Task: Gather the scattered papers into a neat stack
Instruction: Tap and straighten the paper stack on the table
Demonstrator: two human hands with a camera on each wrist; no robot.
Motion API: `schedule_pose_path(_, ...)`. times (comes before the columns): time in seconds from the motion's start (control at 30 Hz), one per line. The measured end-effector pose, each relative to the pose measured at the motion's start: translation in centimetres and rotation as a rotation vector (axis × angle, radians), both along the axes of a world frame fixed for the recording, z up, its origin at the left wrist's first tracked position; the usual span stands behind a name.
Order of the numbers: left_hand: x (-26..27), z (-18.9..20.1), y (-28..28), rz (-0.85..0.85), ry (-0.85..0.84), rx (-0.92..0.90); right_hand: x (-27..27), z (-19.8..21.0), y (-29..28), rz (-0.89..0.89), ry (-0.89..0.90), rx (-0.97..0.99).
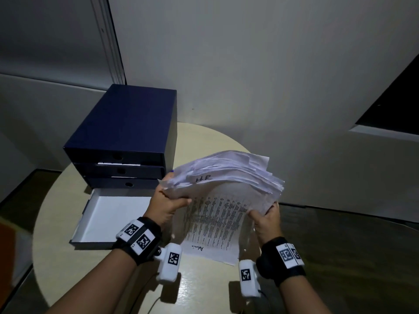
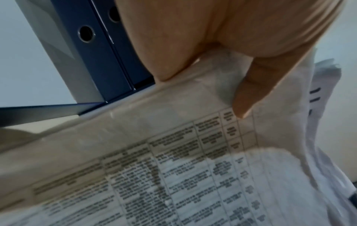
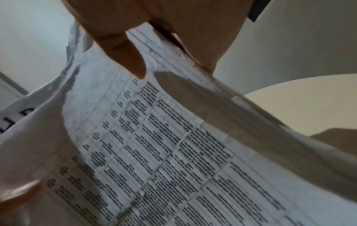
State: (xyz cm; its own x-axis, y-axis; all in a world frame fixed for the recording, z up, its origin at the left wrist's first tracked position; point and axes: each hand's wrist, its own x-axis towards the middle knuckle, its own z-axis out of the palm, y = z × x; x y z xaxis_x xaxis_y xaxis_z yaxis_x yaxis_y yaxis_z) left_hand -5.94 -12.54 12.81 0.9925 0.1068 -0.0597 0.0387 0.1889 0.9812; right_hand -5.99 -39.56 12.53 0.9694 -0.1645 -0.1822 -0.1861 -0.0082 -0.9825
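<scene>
A thick bundle of white papers [image 1: 229, 175] is held up above the round table, its sheets fanned and uneven; one sheet reads "H.R". A printed sheet with table text [image 1: 215, 225] hangs from the bundle's near side down to the tabletop. My left hand [image 1: 169, 200] grips the bundle's left edge, thumb on the underside [image 2: 245, 93]. At the lower right corner my right hand [image 1: 264, 217] pinches the bundle, with a finger [image 3: 127, 56] lying on the printed sheet [image 3: 154, 137].
A dark blue three-drawer file box [image 1: 127, 134] stands at the table's back left. An open white-lined drawer tray [image 1: 113, 216] lies in front of it, left of my left hand. The round beige table [image 1: 204, 282] has a wall close behind it.
</scene>
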Motion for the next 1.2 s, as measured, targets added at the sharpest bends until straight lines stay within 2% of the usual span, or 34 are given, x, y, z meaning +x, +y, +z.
schedule_pose_path(0.1, -0.1, -0.7, 0.1, 0.007, 0.1, -0.031, -0.2, -0.5, 0.3, 0.073, 0.041, -0.071)
schedule_pose_path(0.2, 0.3, -0.3, -1.3, 0.078, 0.043, 0.081, 0.0, -0.6, 1.1, 0.05, 0.029, -0.167)
schedule_pose_path(0.33, -0.1, 1.3, -1.3, 0.148, -0.016, 0.054, 0.0, 0.7, 0.7, -0.026, -0.036, -0.083)
schedule_pose_path(0.4, -0.7, 1.2, -1.0, 0.12, -0.028, 0.143, -0.3, 1.0, 0.5, -0.007, -0.031, -0.1)
schedule_pose_path(0.5, -1.2, 0.2, -1.0, -0.012, -0.036, 0.315, -1.0, -0.1, 0.8, 0.107, -0.045, -0.165)
schedule_pose_path(0.6, -1.0, 0.2, -0.7, -0.001, -0.035, 0.32, -0.9, -0.5, 0.9, 0.131, -0.042, -0.227)
schedule_pose_path(0.73, -1.1, 1.5, -0.7, 0.07, -0.071, 0.174, -0.7, -0.1, 0.7, 0.052, -0.037, -0.085)
schedule_pose_path(0.8, -0.7, 1.0, -0.6, 0.054, -0.062, 0.185, -0.8, -0.2, 0.8, 0.062, -0.016, -0.099)
schedule_pose_path(0.87, -0.5, 0.2, -0.4, 0.051, -0.045, 0.261, -1.0, 0.0, 0.8, 0.081, -0.009, -0.235)
schedule_pose_path(0.93, -0.6, 0.8, -0.3, 0.164, -0.038, 0.287, -0.5, 1.1, 0.5, 0.048, -0.116, -0.382)
schedule_pose_path(0.97, -0.8, 1.6, -0.1, 0.253, -0.078, 0.347, -0.1, 2.0, 0.1, 0.048, -0.198, -0.475)
schedule_pose_path(1.03, -1.1, 3.8, 0.1, 0.36, -0.275, 0.612, 0.9, 4.6, -0.5, 0.086, -0.315, -0.719)
schedule_pose_path(1.07, -1.1, 5.1, 0.1, 0.337, -0.348, 0.766, 1.4, 5.8, -0.7, 0.132, -0.355, -0.82)
schedule_pose_path(1.13, -0.4, 7.4, -0.4, 0.148, -0.334, 1.032, 2.3, 8.1, -0.7, 0.289, -0.402, -1.0)
schedule_pose_path(1.17, 0.3, 7.8, -0.6, 0.008, -0.301, 1.082, 2.4, 9.1, -0.4, 0.369, -0.393, -1.096)
schedule_pose_path(1.2, 0.8, 8.2, -0.7, -0.129, -0.278, 1.046, 2.5, 9.8, 0.0, 0.443, -0.373, -1.188)
